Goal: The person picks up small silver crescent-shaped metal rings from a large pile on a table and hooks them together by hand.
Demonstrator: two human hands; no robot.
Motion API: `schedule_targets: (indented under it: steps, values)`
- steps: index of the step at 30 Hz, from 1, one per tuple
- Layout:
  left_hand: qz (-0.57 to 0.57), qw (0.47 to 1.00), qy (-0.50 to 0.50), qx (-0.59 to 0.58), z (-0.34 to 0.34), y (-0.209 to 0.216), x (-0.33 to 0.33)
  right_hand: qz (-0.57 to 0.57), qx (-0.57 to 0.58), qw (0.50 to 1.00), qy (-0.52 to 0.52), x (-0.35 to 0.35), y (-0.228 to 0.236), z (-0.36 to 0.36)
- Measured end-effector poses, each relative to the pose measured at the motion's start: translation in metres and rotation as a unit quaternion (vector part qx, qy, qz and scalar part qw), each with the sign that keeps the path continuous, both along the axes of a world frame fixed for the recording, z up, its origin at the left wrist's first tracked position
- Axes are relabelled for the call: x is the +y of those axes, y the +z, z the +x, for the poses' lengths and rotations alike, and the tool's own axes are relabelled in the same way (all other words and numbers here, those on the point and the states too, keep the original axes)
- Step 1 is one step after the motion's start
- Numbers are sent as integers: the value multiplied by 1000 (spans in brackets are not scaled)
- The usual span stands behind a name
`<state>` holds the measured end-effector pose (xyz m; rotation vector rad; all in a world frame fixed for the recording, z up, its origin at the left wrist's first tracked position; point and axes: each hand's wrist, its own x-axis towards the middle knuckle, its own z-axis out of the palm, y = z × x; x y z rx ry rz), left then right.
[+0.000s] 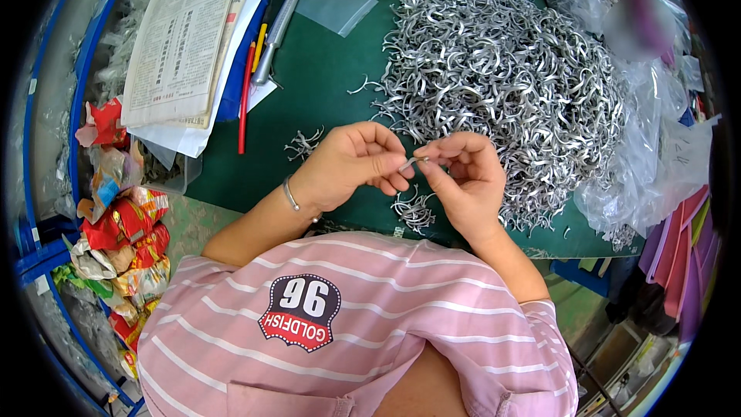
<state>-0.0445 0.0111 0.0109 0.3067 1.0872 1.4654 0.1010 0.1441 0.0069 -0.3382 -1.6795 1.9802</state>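
My left hand (356, 164), with a metal bangle at its wrist, pinches one end of a small curved silver metal piece (410, 163) between thumb and fingers. The thumb and fingertips of my right hand (468, 179) close on its other end, so both hands meet over the front of the green table (324, 69). A big heap of similar curved metal strips (502, 85) spreads just beyond and to the right. Close below the fingers lies a small bunch of these pieces (415, 211), and another small cluster (303, 144) sits left of my left hand.
Newspaper (181, 38) and papers lie at the far left, beside a red pencil (245, 100) and a metal-handled tool (282, 27). Clear plastic bags (644, 162) border the heap on the right. Colourful wrappers (127, 224) and a blue rack (77, 85) stand left of the table.
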Motion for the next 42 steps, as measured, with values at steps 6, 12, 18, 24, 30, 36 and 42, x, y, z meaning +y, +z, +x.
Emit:
schedule_targets:
  steps: [6, 12, 18, 24, 30, 36, 42]
  values:
    - [-3, 931, 45, 362, -18, 2, -22, 187, -37, 981, -21, 2, -3, -1]
    - [-114, 768, -71, 626, -63, 14, -58, 241, -61, 968, -32, 8, -6, 3]
    - [-27, 706, 65, 704, -35, -5, -5, 254, -68, 964, -27, 7, -2, 1]
    - [-27, 678, 46, 733, -27, -25, 12, 262, -83, 961, -24, 12, 1, 6]
    - [-9, 684, 70, 726, -16, -22, 9, 260, -104, 960, -11, 6, 4, -1]
    - [-24, 669, 37, 742, -20, -28, 8, 280, -104, 954, 5, 9, 4, -1]
    - [60, 767, 67, 635, -2, -3, 8, 65, -147, 987, -14, 2, -9, 0]
